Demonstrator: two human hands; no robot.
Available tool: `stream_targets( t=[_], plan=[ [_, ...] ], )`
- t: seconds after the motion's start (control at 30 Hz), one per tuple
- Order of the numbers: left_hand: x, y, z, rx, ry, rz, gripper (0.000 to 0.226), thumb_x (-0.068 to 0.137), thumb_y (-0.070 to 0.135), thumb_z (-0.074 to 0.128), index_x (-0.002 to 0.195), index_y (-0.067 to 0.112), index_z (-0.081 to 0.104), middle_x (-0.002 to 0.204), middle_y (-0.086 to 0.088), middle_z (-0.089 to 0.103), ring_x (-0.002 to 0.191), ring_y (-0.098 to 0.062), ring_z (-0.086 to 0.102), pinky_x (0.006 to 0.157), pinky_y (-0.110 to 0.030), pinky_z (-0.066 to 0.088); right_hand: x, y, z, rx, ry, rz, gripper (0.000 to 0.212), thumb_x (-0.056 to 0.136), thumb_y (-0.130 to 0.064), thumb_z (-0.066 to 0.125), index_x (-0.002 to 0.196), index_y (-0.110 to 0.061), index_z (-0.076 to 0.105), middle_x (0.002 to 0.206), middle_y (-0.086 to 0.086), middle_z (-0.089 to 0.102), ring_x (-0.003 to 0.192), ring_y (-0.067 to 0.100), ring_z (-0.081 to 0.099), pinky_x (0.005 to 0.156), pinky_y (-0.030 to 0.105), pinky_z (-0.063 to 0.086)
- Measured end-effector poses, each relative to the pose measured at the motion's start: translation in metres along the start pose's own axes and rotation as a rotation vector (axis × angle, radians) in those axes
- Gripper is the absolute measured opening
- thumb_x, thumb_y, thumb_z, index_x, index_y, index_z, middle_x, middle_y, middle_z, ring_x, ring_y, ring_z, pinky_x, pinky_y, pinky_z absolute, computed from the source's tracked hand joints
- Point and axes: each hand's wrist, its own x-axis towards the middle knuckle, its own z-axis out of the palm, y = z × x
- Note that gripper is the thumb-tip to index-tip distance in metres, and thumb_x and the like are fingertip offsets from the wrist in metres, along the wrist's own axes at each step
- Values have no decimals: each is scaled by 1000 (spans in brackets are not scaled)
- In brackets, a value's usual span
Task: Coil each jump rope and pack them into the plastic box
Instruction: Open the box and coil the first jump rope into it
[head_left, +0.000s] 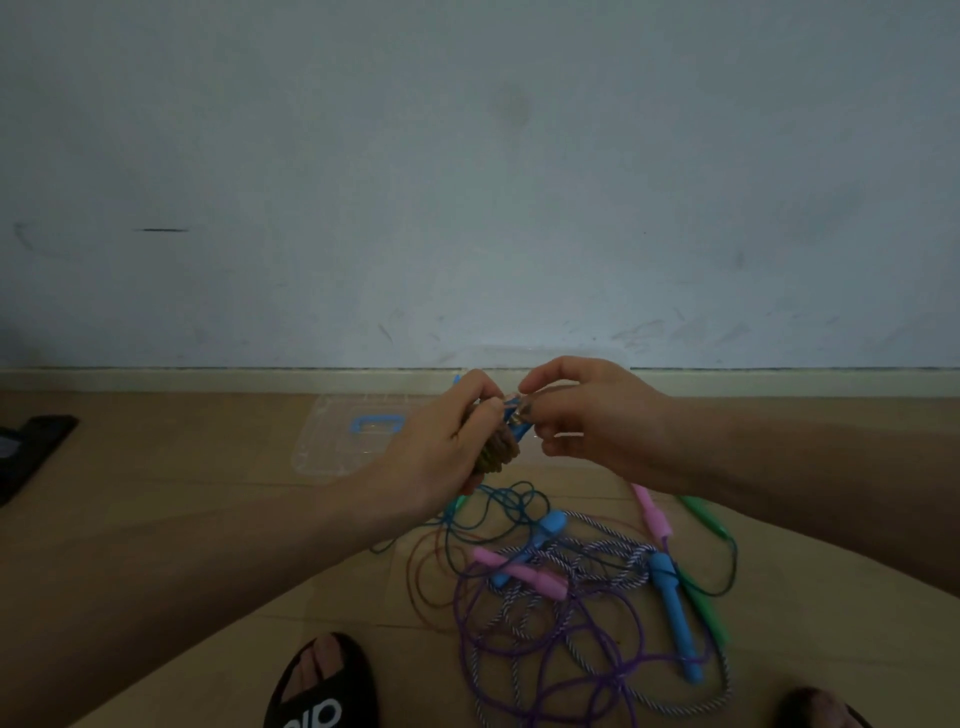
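1. The coiled rope (497, 451), a tan bundle wound around blue handles, was held up between both hands, in front of the plastic box (540, 358) by the wall.
2. The left hand (445, 441) reached in from the lower left with its fingers curled round the coil and the thumb pressing near its top.
3. The right hand (592, 418) came from the right, fingers bent, pinching the rope's end beside the blue handle tip; what exactly it pinched was too small to tell.
4. The clear lid (343, 441) with one blue handle lay flat on the floor just left of the hands, apart from the box.
5. Below the hands, a rope pile (566, 592) lay loose and tangled on the floor (182, 493): two pink handles, two blue handles, and green handles on both sides, whose count I could not tell.
6. Cords in the pile were purple, striped white-purple, dark teal and reddish.
7. Two feet in black slippers showed at the bottom edge, the left slipper (322, 686) more fully.
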Motion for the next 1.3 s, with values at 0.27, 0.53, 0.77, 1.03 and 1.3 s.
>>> stream_targets(
  t=[0.27,0.53,0.77,1.03,1.3],
  plan=[
    [-2,1,1,34,-6,25,19,105,25,38,97,12,49,66,12,64,47,-11,48,45,-24,41,0,5,6,-80,85,-16,31,79,6,69,103,-7,53,92,15,59,68,21,60,66,33,57],
    [3,-1,3,178,6,104,15,105,27,38,98,18,47,66,12,56,57,0,52,55,-17,41,-3,7,12,87,124,157,27,83,-3,68,107,0,56,86,17,62,72,24,63,71,38,61],
    [6,-6,7,265,2,158,14,105,27,38,100,16,46,72,11,57,64,1,53,57,-14,39,5,11,11,74,284,147,38,78,1,75,110,-1,53,83,17,65,68,21,65,59,29,58],
    [29,-14,15,211,60,66,19,105,35,35,103,18,42,71,5,56,53,-4,52,52,-29,42,19,12,10,72,331,80,12,79,3,69,91,7,68,74,16,62,64,21,60,57,24,51],
    [52,-21,17,126,33,-53,23,104,40,34,106,19,43,81,-8,58,58,-22,60,65,-48,53,46,16,-2,184,321,140,16,83,2,66,98,8,67,88,19,65,74,21,61,62,27,55]
  ],
)
